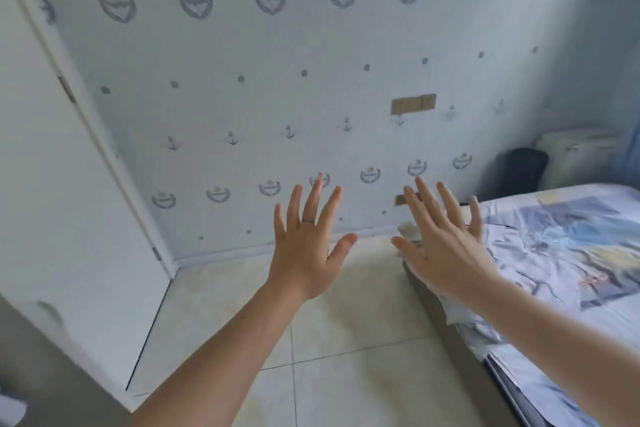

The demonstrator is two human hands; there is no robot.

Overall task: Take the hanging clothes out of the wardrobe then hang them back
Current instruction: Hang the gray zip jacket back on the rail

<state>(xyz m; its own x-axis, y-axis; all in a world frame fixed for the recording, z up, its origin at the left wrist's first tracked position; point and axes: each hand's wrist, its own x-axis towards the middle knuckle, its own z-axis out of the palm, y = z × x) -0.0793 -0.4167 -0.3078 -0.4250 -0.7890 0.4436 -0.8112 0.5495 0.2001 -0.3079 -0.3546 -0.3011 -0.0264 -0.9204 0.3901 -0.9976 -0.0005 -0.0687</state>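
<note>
To the right of the white wardrobe (52,184), I have both hands raised in front of the anchor-print wallpaper (277,80). My left hand (304,246), with a ring on one finger, and my right hand (446,239) are spread flat, fingers straight, holding nothing. No hanging clothes show anywhere. I judge they are behind the wardrobe's door, which looks shut from here, so either nothing has started or everything is already back; I cannot tell which. Farther right of the wardrobe is the bed (571,270), where I see only a crumpled printed sheet and no hangers. The wardrobe's interior is hidden and its far side is cut off. A dark object (523,166) beyond the bed is too blurred to name.
</note>
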